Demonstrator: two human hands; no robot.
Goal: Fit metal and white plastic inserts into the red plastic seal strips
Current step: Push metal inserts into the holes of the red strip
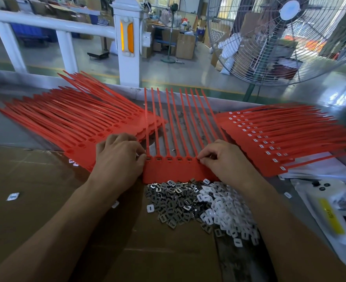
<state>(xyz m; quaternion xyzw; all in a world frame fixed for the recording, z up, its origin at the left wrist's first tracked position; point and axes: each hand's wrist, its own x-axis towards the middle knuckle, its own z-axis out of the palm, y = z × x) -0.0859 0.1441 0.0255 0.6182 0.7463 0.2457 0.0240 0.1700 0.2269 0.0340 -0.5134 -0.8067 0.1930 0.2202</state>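
Observation:
A red seal strip set [174,169] lies in front of me, its tails pointing away. Several of its square sockets hold metal inserts. My left hand [119,157] has curled fingers pinching the set at its leftmost socket. My right hand [223,159] pinches at the rightmost socket; what sits under its fingertips is hidden. Just below the strip lie a heap of metal inserts [174,202] and a heap of white plastic inserts [227,210].
A fanned stack of red strips with bare sockets [70,123] lies to the left. A stack with white inserts fitted [274,139] lies to the right. Brown cardboard [35,190] covers the table. A large standing fan [286,37] is behind, right. White items [331,210] sit at the right edge.

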